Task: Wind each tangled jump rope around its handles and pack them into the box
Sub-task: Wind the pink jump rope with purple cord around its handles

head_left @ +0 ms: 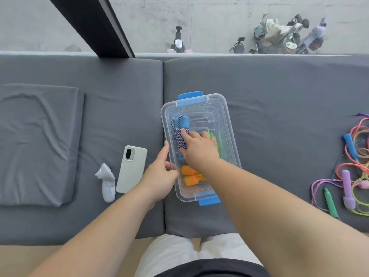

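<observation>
On the grey seat cushion (279,120), centre of the head view, stands a clear plastic box (217,97) with blue latches, lid off.

The right hand (197,148) reaches into the box's left half, fingers curled over a wound jump rope (180,136), gripping it mid-bundle. The left hand (159,176) presses against the outside of the box's left wall, thumb straight along it. Whether a finger hooks over the rim cannot be told.

Condition of the held item: two blue handles side by side, pointing far, with blue-and-white braided cord wrapped round them in tight turns. One short loop projects at the near end.

Also in the box: an orange-handled rope (189,174) at the near end and a green one (218,144) on the right, partly hidden by the hand.

Risks, as judged:
- On release, the cord may spring loose, since no tucked end is visible.
- The projecting loop may snag the orange handles.
- If the left hand lets go, the light box may slide on the soft cushion.

Far right, a pile of tangled ropes (357,166) remains unwound.
</observation>
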`<move>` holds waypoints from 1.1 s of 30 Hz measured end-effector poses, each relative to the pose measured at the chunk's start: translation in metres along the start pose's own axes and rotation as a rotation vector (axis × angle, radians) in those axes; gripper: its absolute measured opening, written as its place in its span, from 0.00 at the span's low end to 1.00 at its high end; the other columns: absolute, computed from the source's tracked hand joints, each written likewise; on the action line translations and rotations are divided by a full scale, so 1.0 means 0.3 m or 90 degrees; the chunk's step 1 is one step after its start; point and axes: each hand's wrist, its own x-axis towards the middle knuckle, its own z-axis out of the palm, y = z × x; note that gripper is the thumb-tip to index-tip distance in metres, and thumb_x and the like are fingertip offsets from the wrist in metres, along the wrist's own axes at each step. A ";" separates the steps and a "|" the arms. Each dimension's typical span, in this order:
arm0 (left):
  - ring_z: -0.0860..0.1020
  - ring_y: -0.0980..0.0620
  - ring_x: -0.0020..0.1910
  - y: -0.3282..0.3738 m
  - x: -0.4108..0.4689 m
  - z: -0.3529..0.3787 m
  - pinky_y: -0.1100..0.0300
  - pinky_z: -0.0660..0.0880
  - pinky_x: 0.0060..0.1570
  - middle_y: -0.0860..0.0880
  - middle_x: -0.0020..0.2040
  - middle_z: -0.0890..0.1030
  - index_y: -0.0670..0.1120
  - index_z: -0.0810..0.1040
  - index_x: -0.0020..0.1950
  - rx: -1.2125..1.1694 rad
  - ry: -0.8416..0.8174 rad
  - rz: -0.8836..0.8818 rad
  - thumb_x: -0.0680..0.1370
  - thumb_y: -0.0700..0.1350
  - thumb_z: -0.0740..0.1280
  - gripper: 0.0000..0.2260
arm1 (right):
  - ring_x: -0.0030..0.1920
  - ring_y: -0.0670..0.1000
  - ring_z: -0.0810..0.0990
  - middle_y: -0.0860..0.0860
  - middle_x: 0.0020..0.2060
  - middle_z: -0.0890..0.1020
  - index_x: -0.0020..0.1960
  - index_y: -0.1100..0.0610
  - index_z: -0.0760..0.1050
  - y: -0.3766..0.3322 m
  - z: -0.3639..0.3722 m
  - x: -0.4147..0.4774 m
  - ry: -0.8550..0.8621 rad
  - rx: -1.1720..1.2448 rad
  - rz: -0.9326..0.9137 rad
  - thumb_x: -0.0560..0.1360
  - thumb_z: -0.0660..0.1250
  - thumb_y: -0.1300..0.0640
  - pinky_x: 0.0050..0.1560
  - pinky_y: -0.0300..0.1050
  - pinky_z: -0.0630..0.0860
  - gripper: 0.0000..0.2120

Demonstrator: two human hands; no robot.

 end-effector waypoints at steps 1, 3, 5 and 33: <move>0.79 0.50 0.45 0.004 -0.002 -0.002 0.49 0.78 0.52 0.52 0.51 0.82 0.71 0.50 0.78 0.002 0.000 -0.003 0.75 0.40 0.62 0.41 | 0.71 0.60 0.64 0.48 0.75 0.66 0.81 0.47 0.48 -0.001 -0.013 0.002 -0.031 -0.005 -0.002 0.81 0.58 0.42 0.67 0.61 0.63 0.33; 0.80 0.50 0.46 0.005 -0.005 -0.010 0.51 0.77 0.48 0.53 0.56 0.82 0.73 0.51 0.77 0.005 -0.006 0.000 0.73 0.43 0.62 0.40 | 0.74 0.61 0.61 0.48 0.78 0.61 0.81 0.46 0.44 -0.002 -0.038 -0.007 -0.079 0.008 0.006 0.81 0.59 0.42 0.70 0.63 0.61 0.36; 0.79 0.51 0.46 0.012 -0.026 -0.018 0.55 0.75 0.45 0.54 0.62 0.80 0.73 0.55 0.77 0.010 -0.006 0.010 0.72 0.45 0.63 0.38 | 0.74 0.61 0.61 0.49 0.78 0.60 0.81 0.45 0.44 0.004 -0.064 -0.048 -0.074 0.059 0.016 0.80 0.60 0.40 0.71 0.62 0.62 0.37; 0.81 0.45 0.54 0.203 -0.488 1.141 0.54 0.77 0.51 0.51 0.61 0.75 0.56 0.73 0.63 0.285 -0.064 0.217 0.76 0.54 0.70 0.17 | 0.62 0.51 0.76 0.48 0.62 0.71 0.66 0.53 0.76 1.156 0.110 -1.457 0.218 0.561 0.317 0.74 0.74 0.50 0.67 0.50 0.72 0.22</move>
